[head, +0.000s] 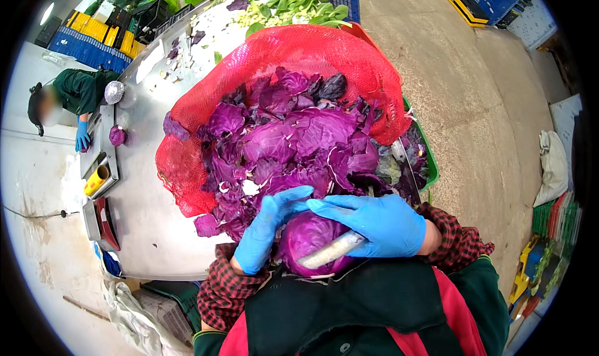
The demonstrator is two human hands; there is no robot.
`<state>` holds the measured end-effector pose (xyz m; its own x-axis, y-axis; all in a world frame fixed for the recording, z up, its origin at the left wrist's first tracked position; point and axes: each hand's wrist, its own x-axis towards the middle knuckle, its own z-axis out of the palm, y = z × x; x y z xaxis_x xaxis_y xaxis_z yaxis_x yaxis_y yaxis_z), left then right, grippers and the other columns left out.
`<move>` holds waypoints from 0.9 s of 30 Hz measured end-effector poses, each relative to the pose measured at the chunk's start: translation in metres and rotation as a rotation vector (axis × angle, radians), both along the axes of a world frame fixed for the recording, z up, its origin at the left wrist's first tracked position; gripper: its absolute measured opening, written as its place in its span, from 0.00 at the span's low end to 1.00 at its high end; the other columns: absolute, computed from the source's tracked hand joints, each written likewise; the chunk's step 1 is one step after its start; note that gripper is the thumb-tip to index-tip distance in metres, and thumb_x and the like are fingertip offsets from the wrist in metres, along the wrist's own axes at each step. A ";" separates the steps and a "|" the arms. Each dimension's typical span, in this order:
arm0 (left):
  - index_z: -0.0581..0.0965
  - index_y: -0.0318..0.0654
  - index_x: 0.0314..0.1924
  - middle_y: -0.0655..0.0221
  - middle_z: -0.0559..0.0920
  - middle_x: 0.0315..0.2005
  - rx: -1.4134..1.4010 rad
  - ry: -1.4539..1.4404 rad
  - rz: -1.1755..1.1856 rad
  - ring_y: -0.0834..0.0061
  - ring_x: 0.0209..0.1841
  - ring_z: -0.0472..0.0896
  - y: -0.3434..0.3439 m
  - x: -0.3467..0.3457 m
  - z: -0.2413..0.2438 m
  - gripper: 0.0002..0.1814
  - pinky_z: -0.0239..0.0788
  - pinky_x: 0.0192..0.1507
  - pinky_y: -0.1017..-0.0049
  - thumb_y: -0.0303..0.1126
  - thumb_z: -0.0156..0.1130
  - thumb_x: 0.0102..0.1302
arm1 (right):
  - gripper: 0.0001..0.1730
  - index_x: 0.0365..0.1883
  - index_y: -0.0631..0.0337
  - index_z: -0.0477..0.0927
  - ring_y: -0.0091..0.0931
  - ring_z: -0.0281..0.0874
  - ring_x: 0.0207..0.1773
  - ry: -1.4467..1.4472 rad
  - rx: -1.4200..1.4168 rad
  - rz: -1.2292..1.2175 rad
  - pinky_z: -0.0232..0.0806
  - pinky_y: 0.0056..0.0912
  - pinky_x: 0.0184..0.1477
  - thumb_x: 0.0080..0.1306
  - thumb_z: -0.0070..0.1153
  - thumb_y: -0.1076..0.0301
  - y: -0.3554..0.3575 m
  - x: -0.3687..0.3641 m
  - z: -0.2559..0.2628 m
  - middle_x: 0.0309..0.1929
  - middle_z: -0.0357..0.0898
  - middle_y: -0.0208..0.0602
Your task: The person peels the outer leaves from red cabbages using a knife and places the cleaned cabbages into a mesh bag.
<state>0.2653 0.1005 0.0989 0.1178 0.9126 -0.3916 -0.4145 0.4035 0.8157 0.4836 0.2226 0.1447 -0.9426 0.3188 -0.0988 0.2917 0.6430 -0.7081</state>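
Note:
A red cabbage head (pixel 306 239) is held close against my apron, between my two blue-gloved hands. My left hand (pixel 271 229) cups its left side, fingertips near those of the other hand. My right hand (pixel 374 225) lies over its upper right side and grips a knife whose white handle (pixel 332 249) points down to the left across the cabbage. The knife's blade (pixel 409 169) seems to extend beyond the hand towards the green crate; its middle is hidden. Loose purple cabbage leaves (pixel 299 136) are heaped ahead, with a red mesh sack (pixel 262 47) around them.
Metal table (pixel 145 215) with trimmings and green leaves (pixel 304 5). A green crate (pixel 433 164) stands at the right edge. Across the table at left, a co-worker in blue gloves (pixel 82 134) touches a cabbage beside a wrapping machine (pixel 100 150); another cabbage (pixel 117 135) sits nearby.

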 end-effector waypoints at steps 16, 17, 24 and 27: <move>0.59 0.28 0.71 0.51 0.71 0.63 0.200 0.050 -0.066 0.60 0.66 0.70 0.014 0.006 0.002 0.43 0.54 0.71 0.60 0.60 0.50 0.71 | 0.24 0.40 0.64 0.82 0.16 0.76 0.31 0.257 -0.917 -0.512 0.70 0.19 0.31 0.79 0.40 0.53 0.045 -0.009 -0.039 0.36 0.83 0.34; 0.57 0.29 0.71 0.50 0.71 0.63 0.187 0.046 -0.049 0.60 0.66 0.70 0.013 0.009 0.003 0.44 0.54 0.71 0.60 0.59 0.51 0.71 | 0.23 0.41 0.62 0.82 0.16 0.76 0.31 0.497 -0.857 -0.523 0.71 0.20 0.33 0.78 0.42 0.52 0.052 -0.009 -0.050 0.36 0.83 0.32; 0.56 0.38 0.73 0.46 0.71 0.63 0.037 -0.103 0.089 0.60 0.65 0.72 0.003 0.011 -0.004 0.40 0.60 0.69 0.61 0.59 0.47 0.73 | 0.43 0.70 0.50 0.68 0.39 0.71 0.65 0.235 0.029 -0.117 0.71 0.39 0.57 0.61 0.61 0.38 0.043 0.014 -0.035 0.69 0.65 0.50; 0.58 0.36 0.71 0.45 0.72 0.62 -0.091 -0.089 0.155 0.59 0.64 0.73 0.002 0.013 -0.009 0.37 0.63 0.67 0.60 0.58 0.42 0.76 | 0.55 0.76 0.45 0.58 0.43 0.69 0.67 0.062 -0.110 0.104 0.73 0.44 0.55 0.54 0.64 0.33 0.001 0.011 -0.025 0.72 0.62 0.46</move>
